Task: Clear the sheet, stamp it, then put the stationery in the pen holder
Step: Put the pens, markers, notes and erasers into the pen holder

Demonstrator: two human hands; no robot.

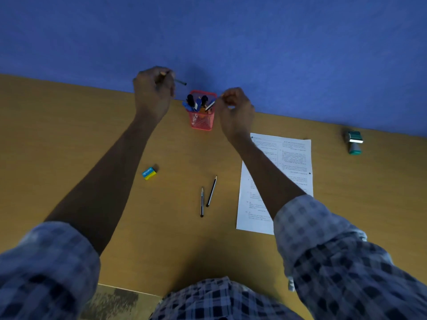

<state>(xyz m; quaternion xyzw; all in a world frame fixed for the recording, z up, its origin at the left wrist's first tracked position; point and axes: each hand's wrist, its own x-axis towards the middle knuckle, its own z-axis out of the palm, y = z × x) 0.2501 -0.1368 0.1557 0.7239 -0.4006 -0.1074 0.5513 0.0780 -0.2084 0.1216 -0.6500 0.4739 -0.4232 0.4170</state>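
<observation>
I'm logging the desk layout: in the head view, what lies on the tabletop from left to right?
Blue-and-yellow eraser → red mesh pen holder → two dark pencils lying side by side → white printed sheet → green stamp.

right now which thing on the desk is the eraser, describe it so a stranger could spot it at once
Start at the red mesh pen holder by the blue wall, then come toward the person and left, under the left forearm. The eraser lies there alone on bare wood, left of the two pencils. It is the only small block, blue and yellow with white lettering.
</observation>
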